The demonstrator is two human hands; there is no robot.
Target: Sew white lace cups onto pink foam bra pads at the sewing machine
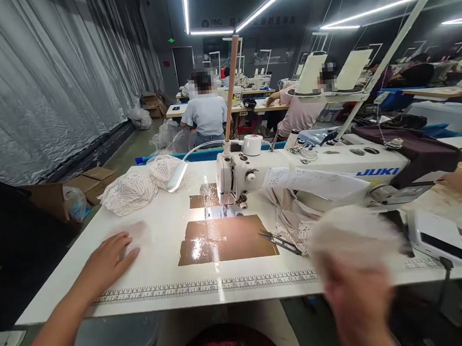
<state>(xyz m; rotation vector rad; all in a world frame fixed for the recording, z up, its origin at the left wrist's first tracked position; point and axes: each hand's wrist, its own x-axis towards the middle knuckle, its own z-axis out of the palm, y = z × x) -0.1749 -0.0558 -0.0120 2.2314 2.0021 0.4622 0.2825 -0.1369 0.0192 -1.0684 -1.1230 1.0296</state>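
right hand (360,296): best to carry the pale fabric (355,232) loosely, clear of the thread snips (282,242); seems clamped on it, fingers blurred, over the tabletop's (166,263) right;
left hand (105,263): light pressure should avoid creases; fingers together, thumb apart, resting on a sheer piece (140,236);
juki sewing machine (322,161): beyond; lace fabric (130,191) heaped left of it

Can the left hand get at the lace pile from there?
Probably yes: the left hand, at a sheer pale piece, is just nearside of the lace pile, and nothing appears to stand between them.
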